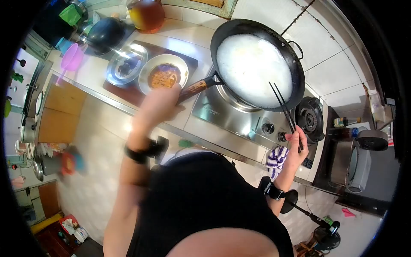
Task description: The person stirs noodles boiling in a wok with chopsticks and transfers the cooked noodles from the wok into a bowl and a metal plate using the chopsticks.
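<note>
The wok (295,81) sits over a burner on the stove (222,115), steadied, I judge, by my left hand (156,107) closed around its handle (199,87). My right hand (297,147) grips chopsticks (283,103), angled so their tips reach the white liquid (248,64). The wok hides most of the burner; blur obscures my left fingers; I cannot tell tip depth.

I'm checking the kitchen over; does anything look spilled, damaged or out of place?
The wall tiles beyond the wok look worn: their joints are dark and ragged against the pale surface. A pink scrap lies on the floor. No spill shows on the cooktop.
</note>
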A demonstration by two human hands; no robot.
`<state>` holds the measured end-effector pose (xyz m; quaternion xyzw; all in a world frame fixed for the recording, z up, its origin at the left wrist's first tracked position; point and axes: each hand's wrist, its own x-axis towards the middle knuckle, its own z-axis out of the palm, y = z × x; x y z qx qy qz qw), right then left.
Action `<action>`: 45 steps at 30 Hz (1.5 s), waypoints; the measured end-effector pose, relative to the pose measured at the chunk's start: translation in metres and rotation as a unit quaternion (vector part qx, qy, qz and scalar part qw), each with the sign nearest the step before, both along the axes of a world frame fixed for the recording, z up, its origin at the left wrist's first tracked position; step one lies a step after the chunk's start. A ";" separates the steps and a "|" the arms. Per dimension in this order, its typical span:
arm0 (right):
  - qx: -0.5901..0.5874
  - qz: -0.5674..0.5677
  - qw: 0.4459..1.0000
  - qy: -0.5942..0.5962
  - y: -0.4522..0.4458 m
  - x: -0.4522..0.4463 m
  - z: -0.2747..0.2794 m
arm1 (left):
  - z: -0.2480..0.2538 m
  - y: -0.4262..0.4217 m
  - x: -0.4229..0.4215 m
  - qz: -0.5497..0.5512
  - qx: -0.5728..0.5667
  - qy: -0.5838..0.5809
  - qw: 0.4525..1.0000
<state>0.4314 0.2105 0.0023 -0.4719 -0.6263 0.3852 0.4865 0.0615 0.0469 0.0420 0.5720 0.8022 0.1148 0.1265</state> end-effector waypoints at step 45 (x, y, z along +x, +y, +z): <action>-0.020 0.020 1.000 0.003 0.021 -0.006 0.010 | -0.189 -0.266 0.018 0.427 -0.177 -0.544 0.701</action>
